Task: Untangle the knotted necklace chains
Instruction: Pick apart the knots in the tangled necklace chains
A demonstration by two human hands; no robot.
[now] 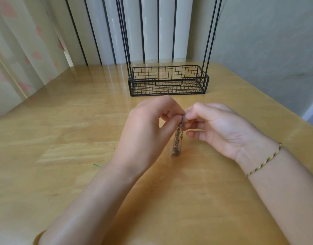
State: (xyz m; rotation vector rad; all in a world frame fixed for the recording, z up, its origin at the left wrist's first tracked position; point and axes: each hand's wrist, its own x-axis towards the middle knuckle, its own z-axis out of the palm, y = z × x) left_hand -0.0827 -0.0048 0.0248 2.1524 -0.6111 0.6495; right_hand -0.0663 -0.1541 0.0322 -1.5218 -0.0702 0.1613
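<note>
Two bare forearms reach in from the near edge, over a shiny wooden table point(63, 121). The arm on the right has a thin braided bracelet point(263, 160) on its wrist, in yellow, dark and reddish threads.

A bit farther in, the two hands meet above the middle of the table. The left hand point(148, 128) has its fingers curled in, and its thumb and fingertips pinch the top of the necklace chains point(177, 138). The right hand point(217, 126) is turned palm up. Its thumb and first finger pinch the same spot from the right side, and its other fingers are loosely bent below.

The necklace chains hang straight down between the hands in one thin brownish-gold bunch. The low end is close to the table, but it is too blurry to tell if it touches.

Beyond the hands, well apart from them, a black wire basket point(168, 67) sits on the table. Thin black rods point(124, 32) go up from its two ends.

Behind the table is a white ribbed panel point(152, 23) with dark lines. A pale curtain point(19, 41) with pink spots hangs on the far left, and a plain wall point(267, 41) is on the far right.
</note>
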